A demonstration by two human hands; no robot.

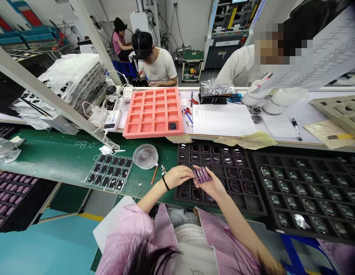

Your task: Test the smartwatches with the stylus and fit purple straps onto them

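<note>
Your right hand (216,185) grasped a stack of purple frames (202,175) above the black tray (253,202). Your left hand (179,176) met the stack's left edge with its fingertips; whether those fingers gripped it, you could not tell from this view. The black tray held rows of dark watch cases. To its left, 1 round fan (145,156) lay on the green bench (65,162), near 1 orange stick (154,175). Beyond the fan sat 1 pink tray (154,110), with 1 dark square piece (172,125) in its front row.
</note>
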